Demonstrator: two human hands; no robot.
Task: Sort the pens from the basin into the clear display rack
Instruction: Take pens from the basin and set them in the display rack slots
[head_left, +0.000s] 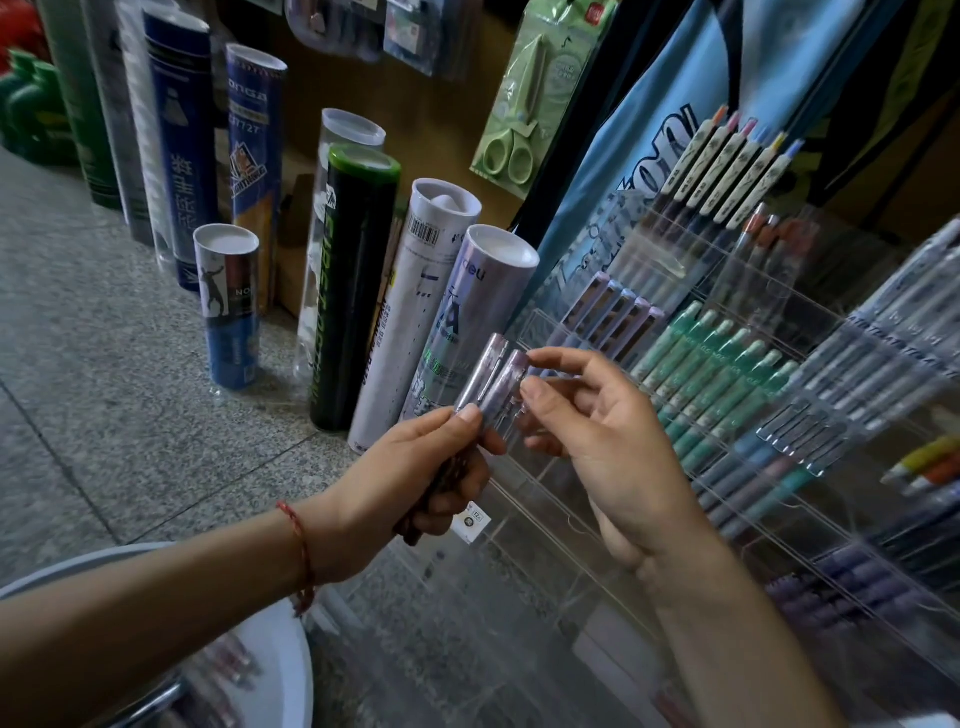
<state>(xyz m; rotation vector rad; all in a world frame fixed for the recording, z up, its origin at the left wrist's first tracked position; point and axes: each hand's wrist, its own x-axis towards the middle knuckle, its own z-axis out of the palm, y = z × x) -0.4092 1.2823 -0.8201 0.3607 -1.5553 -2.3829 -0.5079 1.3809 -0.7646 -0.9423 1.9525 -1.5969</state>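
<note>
Two lilac-capped clear plastic pens (496, 382), upright and side by side, are held just left of the clear acrylic display rack (566, 525), level with its middle tiers.

- Left hand (447, 467): the grip is closed round the lower barrels with the thumb pressed on the front. Dark ends show below the fist, and how many pens it holds cannot be told. A red string bracelet (301, 545) circles the wrist.
- Right hand (618, 447): the grip is narrowed to forefinger and thumb, pinching the cap end of the pen nearer the rack. The other fingers are loosely curled behind.
- Rack stock: a row of matching lilac pens (613, 306) lies in the tier just above the hands. A row of teal-green pens (717, 364) sits beside it, further into the rack. White-clipped pens with coloured tips (727, 161) fill the top tier.
- White round plastic basin (291, 660): it sits below and left of the rack. Blurred pens (228, 660) lie inside it.
- Cardboard and plastic shuttlecock tubes (358, 280): several stand upright left of the rack on the grey speckled stone floor (104, 364).
- Pale green scissors in a hanging pack (519, 130): above the rack's left end.
</note>
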